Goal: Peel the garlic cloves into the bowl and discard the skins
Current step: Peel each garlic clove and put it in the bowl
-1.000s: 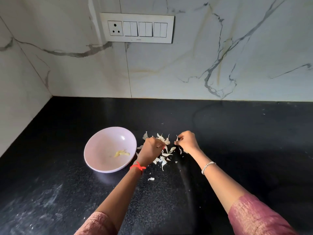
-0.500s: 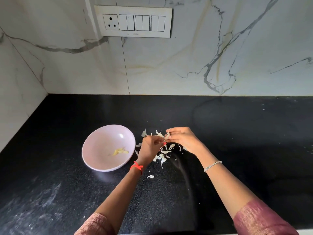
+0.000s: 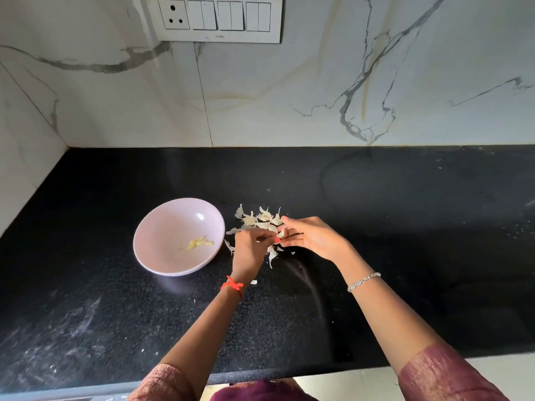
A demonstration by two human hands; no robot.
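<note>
— Garlic clove (image 3: 281,232)?
— Pinched between both hands: right hand (image 3: 314,238) gripping, left hand (image 3: 251,250) curled, picking at it, just above the skins (image 3: 260,219) on the worktop (image 3: 376,212).
— Bowl (image 3: 162,227)?
— Left of them, peeled cloves (image 3: 199,243) inside.

A home kitchen, it seems: polished black granite counter (image 3: 376,198), white grey-veined marble wall tiles (image 3: 289,82), a white socket-and-switch panel (image 3: 220,18).
</note>
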